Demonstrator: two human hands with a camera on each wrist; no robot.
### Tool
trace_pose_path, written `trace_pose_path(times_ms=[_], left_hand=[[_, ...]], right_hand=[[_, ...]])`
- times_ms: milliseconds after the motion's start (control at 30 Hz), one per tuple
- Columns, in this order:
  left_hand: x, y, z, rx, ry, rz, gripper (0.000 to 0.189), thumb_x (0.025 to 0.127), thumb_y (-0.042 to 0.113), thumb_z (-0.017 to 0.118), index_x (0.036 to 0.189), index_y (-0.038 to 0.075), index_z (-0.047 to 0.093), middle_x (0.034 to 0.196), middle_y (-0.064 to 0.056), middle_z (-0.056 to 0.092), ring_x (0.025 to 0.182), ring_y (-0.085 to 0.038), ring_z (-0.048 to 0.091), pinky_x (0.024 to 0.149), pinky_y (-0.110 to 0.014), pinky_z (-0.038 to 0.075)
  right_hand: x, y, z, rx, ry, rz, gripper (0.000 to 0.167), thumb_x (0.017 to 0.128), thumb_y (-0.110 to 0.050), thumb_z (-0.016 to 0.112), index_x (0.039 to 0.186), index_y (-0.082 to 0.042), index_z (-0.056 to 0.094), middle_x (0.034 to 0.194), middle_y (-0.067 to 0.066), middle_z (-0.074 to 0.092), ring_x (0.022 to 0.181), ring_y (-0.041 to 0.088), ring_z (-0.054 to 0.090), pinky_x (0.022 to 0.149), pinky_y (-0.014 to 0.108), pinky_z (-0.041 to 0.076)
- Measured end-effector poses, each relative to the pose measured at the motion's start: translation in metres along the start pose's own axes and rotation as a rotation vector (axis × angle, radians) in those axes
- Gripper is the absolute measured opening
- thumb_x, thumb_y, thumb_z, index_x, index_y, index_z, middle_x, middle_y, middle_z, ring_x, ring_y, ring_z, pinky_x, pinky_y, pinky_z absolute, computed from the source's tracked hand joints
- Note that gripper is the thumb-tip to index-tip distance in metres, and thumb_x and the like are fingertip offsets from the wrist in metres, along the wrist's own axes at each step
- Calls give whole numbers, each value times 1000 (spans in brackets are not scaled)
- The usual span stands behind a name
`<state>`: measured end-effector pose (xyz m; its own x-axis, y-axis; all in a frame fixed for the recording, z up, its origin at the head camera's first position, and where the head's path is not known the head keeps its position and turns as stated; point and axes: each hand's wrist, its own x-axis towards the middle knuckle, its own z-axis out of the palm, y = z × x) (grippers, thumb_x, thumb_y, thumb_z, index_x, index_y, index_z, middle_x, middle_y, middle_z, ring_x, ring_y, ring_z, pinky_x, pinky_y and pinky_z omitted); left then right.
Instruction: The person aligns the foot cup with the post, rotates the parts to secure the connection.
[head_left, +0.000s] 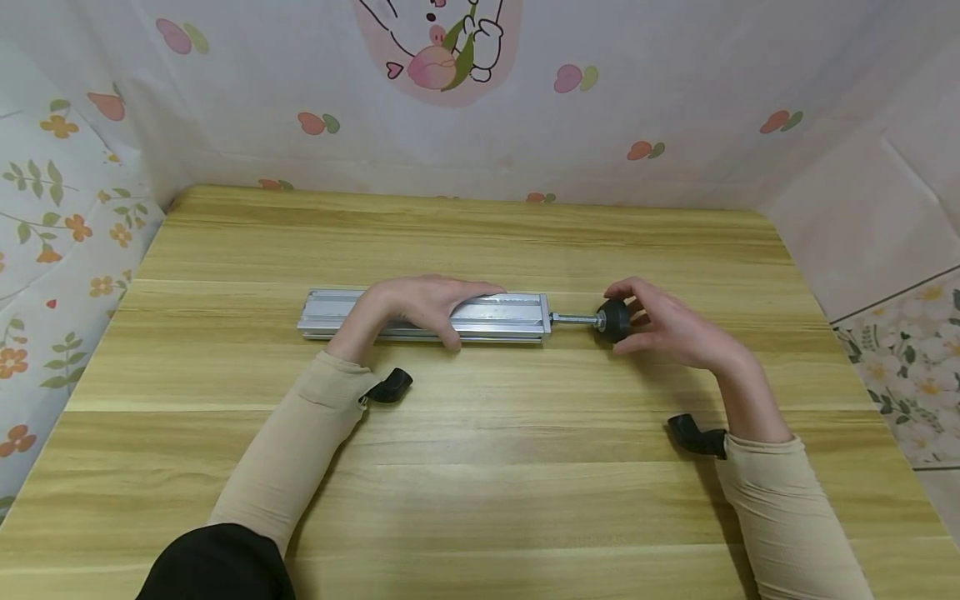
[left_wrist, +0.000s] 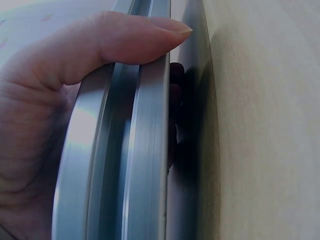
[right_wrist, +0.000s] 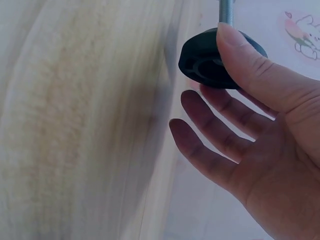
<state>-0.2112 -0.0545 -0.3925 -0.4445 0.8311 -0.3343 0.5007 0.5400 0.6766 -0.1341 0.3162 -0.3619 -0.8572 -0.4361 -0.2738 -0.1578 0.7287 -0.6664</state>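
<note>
A silver aluminium profile (head_left: 504,313) lies lengthwise across the wooden table. Over its middle my left hand (head_left: 417,302) holds it from above; in the left wrist view the thumb (left_wrist: 145,40) wraps over the grooved bar and fingertips show on its far side. From the profile's right end plate juts a threaded rod (head_left: 576,319) with a nut, ending in a round black levelling foot (head_left: 617,322). My right hand (head_left: 667,327) pinches that foot at its rim between thumb (right_wrist: 245,60) and fingers. Its other fingers are spread loosely below the hollow underside.
The wood-grain table (head_left: 495,467) meets a fruit-print covering (head_left: 480,150) at its back edge. Floral covering (head_left: 60,267) stands at the left. Black wrist devices (head_left: 392,386) stick out from both beige sleeves (head_left: 296,442), low over the table.
</note>
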Motion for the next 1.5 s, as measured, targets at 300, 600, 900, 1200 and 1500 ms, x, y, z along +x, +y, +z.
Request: trace_pose_path(times_ms=[300, 600, 900, 1200, 1500], left_hand=[[0, -1, 1, 8, 2, -1, 110, 70, 18, 77, 165, 24, 23, 157, -3, 46, 123, -21, 50, 108, -43, 41], [-1, 0, 0, -1, -2, -10, 111, 70, 18, 77, 165, 24, 22, 160, -4, 44, 125, -22, 49, 109, -43, 40], [-1, 1, 1, -6, -2, -12, 111, 69, 17, 77, 165, 26, 23, 158, -3, 46, 124, -21, 49, 108, -43, 41], [0, 1, 1, -18, -4, -7, 110, 70, 16, 77, 165, 27, 24, 156, -1, 47, 122, -21, 50, 106, -42, 42], [1, 0, 1, -30, -1, 6, 110, 69, 17, 77, 165, 25, 23, 156, -2, 47, 123, -21, 50, 106, -42, 41]], right_hand=[[-4, 4, -5, -71, -25, -26, 57, 99, -22, 68, 148, -7, 43, 137, 16, 58, 123, 32, 59, 94, 21, 47], [-5, 3, -5, -93, -58, 3, 58, 103, -28, 61, 154, -8, 40, 141, 16, 58, 129, 34, 56, 100, 44, 48], [-1, 3, -2, -6, -31, -7, 76, 90, -15, 78, 153, -6, 37, 152, 19, 45, 129, 38, 54, 104, 57, 48], [1, 1, 2, 4, 4, -14, 73, 87, -8, 80, 147, -2, 40, 149, 21, 46, 126, 37, 54, 105, 56, 48], [-4, 4, -5, -49, -33, -10, 57, 100, -22, 67, 148, -6, 41, 139, 17, 58, 127, 34, 58, 101, 41, 48]])
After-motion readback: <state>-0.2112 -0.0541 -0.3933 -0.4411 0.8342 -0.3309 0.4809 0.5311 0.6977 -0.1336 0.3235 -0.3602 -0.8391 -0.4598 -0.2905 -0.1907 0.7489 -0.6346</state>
